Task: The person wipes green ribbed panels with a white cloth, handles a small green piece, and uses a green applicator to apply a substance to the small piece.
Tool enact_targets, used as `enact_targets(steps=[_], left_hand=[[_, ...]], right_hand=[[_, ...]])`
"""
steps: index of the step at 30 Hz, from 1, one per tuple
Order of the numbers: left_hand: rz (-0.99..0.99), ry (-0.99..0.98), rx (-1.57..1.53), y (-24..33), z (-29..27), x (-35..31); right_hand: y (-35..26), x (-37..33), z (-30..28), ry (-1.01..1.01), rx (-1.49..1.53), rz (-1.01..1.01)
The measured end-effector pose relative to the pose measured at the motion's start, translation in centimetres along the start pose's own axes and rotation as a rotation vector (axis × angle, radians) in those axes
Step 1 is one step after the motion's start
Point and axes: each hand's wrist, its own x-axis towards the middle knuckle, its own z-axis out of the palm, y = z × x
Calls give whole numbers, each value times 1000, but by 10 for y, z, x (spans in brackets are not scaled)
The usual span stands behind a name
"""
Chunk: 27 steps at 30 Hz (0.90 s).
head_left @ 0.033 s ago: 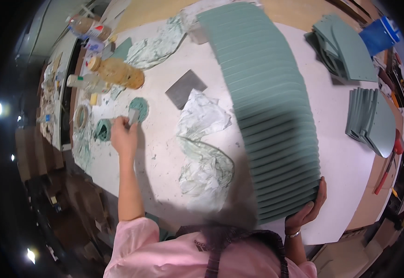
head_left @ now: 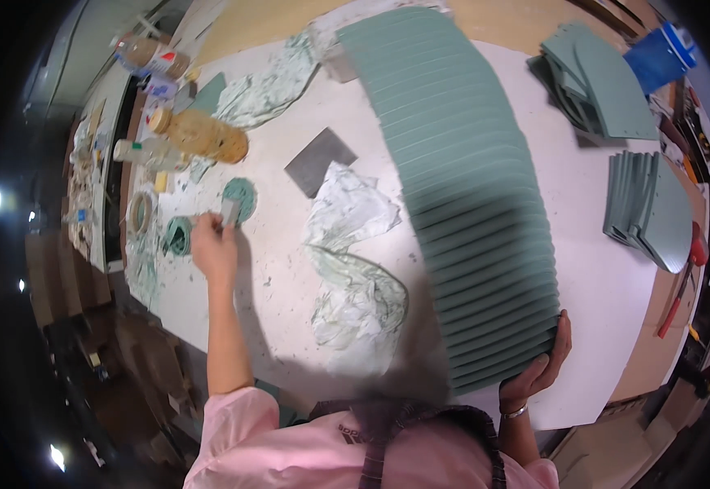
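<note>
My left hand (head_left: 215, 251) is closed around a small flat grey scraper (head_left: 230, 213). The blade touches the near edge of a round patch of green putty (head_left: 241, 196) on the white table. Just left of that hand is a small open tub (head_left: 178, 236), smeared with green putty. A long, curved, ribbed green piece (head_left: 477, 204), like a row of stacked slats, stretches away from me. At its near right corner, my right hand (head_left: 534, 371) grips the edge, thumb and fingers along the side; part of the palm is hidden.
Crumpled white cloths (head_left: 355, 269) and a dark grey square sheet (head_left: 321, 161) lie mid-table. Bottles (head_left: 208, 137) and a tape roll (head_left: 139, 213) are on the left. Stacked green panels (head_left: 604, 90), a blue container (head_left: 657, 61) and a red-handled tool (head_left: 671, 306) lie to the right.
The whole view has shifted slightly. My left hand and the scraper have come a little nearer to me. The right hand stays at the ribbed piece's corner.
</note>
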Motion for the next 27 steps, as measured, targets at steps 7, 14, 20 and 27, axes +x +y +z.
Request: enact_targets(steps=[7,14,20,27], left_hand=[[351,-12,-537,100,-31,19],[772,-106,-596,254,-33,50],[976,-143,-515,307,-15,64],[1031,-76,-481,340,-5,73]], right_hand=[[-3,2,-2,-22,-21,-21],[2,4,-5,7,-45,-35],[0,4,-4,15,-26,-40],[2,5,-7,8,-34,-42]])
